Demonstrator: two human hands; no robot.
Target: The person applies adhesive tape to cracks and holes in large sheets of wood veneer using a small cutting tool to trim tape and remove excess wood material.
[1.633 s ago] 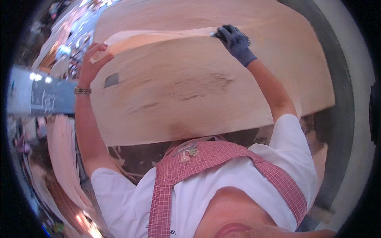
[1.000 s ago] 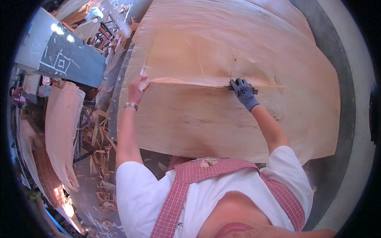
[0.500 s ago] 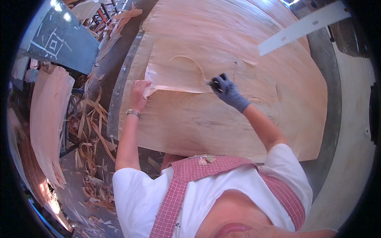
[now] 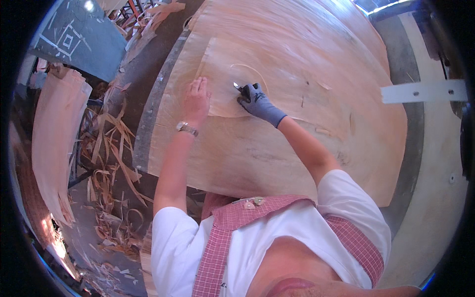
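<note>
A large veneer sheet (image 4: pixel 297 148) fills the centre and upper right of the frame, lying flat on a stack of the same. On top of it, in the upper middle, lies a smaller patch (image 4: pixel 232 74) of veneer with a thin curl of wood arcing over it. The left hand (image 4: pixel 196 99), bare and wearing a wristwatch, lies open and flat, fingers together, pressing on the patch's left edge. The right hand (image 4: pixel 257 101), in a grey glove, is closed around a small blade (image 4: pixel 237 87) whose tip touches the patch just right of the left hand. At lower left of the frame, scrap strips (image 4: pixel 114 163) litter the floor beside the stack, and more sheets (image 4: pixel 57 138) hang at the far left. A pale metal bar (image 4: pixel 425 91) juts in from the right edge.
</note>
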